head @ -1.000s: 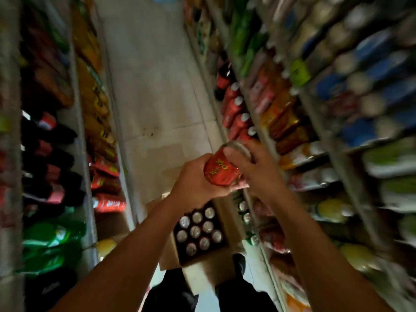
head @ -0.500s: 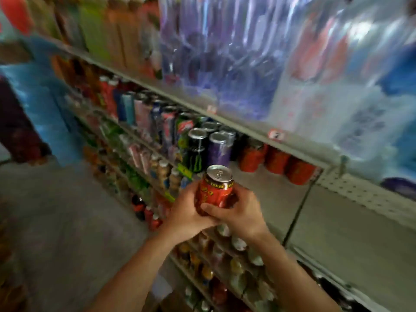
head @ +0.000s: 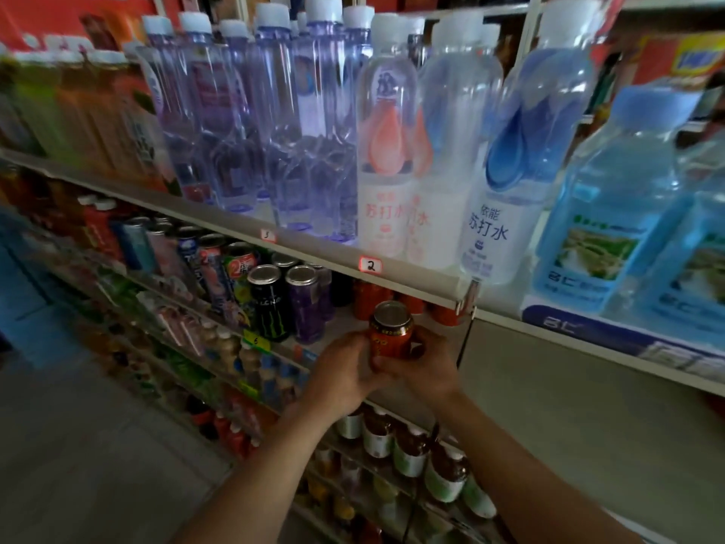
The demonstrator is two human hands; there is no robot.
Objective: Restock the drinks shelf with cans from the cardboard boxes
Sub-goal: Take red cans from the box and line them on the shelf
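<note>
An upright orange-red can [head: 390, 336] with a silver top is held between both hands at the front edge of the can shelf [head: 345, 323]. My left hand [head: 342, 374] grips its left side and my right hand [head: 420, 366] grips its right side and base. Behind it, deep on the same shelf, stand more orange-red cans [head: 367, 299]. Left of them stand a purple can [head: 305, 304] and a black energy-drink can [head: 270, 301]. The cardboard boxes are out of view.
Tall water bottles [head: 386, 151] fill the shelf above, its front rail [head: 370, 268] carrying price tags. Small bottles [head: 410, 451] line the shelf below my hands. A bare grey shelf section [head: 569, 406] lies to the right. The aisle floor [head: 78, 445] is at the left.
My view swung from the floor and the box of cans up to the shelves. Both hands carried the can up and forward toward the can shelf.
</note>
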